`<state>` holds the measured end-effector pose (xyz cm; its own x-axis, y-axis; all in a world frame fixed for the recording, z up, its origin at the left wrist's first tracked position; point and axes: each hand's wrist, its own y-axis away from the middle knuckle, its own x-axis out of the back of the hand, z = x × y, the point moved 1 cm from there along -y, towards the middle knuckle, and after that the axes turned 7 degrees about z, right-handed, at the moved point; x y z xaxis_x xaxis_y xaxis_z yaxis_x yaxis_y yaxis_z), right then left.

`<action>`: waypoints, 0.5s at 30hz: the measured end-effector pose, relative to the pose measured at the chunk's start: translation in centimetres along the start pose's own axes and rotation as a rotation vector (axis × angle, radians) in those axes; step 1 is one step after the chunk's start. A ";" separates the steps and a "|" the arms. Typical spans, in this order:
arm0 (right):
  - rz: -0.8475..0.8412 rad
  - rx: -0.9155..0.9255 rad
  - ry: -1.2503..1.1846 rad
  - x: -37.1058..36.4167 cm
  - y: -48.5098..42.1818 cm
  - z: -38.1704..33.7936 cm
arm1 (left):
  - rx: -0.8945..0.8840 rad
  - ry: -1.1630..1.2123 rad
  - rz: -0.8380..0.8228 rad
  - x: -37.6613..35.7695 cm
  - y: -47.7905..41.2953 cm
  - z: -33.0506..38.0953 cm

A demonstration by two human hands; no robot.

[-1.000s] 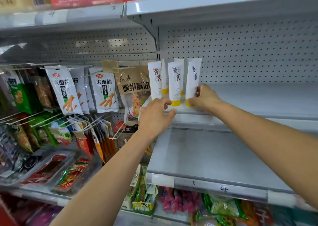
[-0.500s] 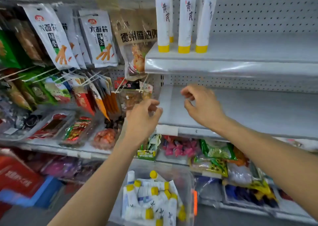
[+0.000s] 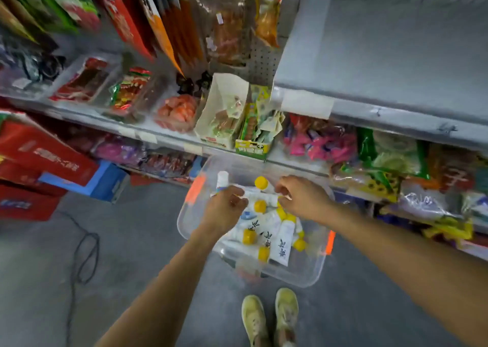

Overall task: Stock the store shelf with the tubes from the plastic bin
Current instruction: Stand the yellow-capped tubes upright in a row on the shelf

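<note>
A clear plastic bin (image 3: 306, 276) with orange latches sits on the floor below the shelves. It holds several white tubes (image 3: 284, 243) with yellow caps, lying in a heap. One tube (image 3: 222, 179) leans upright against the bin's far left wall. My left hand (image 3: 224, 210) is over the left of the heap, fingers curled down onto the tubes. My right hand (image 3: 303, 201) is over the heap's far side, fingertips pinched beside a yellow cap (image 3: 261, 182). Whether either hand grips a tube is hidden. A bare grey shelf (image 3: 383, 56) is at the upper right.
Snack packets hang at the upper left, and trays of snacks (image 3: 174, 111) fill the lower shelf behind the bin. Red cartons (image 3: 34, 156) stand on the floor at left, near a black cable (image 3: 84, 254). My shoes (image 3: 269, 317) are just in front of the bin.
Both hands have dropped from the upper shelf, where three tubes stood, down into the bin. The view has tilted down to the floor.
</note>
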<state>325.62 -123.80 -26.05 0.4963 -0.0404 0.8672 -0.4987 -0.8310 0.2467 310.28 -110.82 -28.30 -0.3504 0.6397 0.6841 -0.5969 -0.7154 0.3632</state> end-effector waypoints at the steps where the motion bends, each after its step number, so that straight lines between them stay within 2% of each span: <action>1: -0.056 -0.012 0.012 -1.8 -0.4 0.8 | 0.039 0.014 -0.015 -1.1 -0.6 -1.2; 8: -0.271 -0.005 0.199 -10.7 -3.2 4.1 | 0.159 -0.106 -0.208 -9.1 -3.7 -6.6; 11: -0.312 0.079 0.325 -13.5 -4.2 4.8 | 0.067 -0.391 -0.369 -11.6 -4.4 -7.4; 15: -0.321 0.190 0.541 -16.3 -4.9 5.5 | 0.037 -0.670 -0.408 -12.8 -5.0 -7.9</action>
<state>323.86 -122.15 -43.82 0.1471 0.4695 0.8706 -0.2265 -0.8408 0.4917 312.08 -113.20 -43.87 0.4089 0.5561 0.7235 -0.5564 -0.4765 0.6807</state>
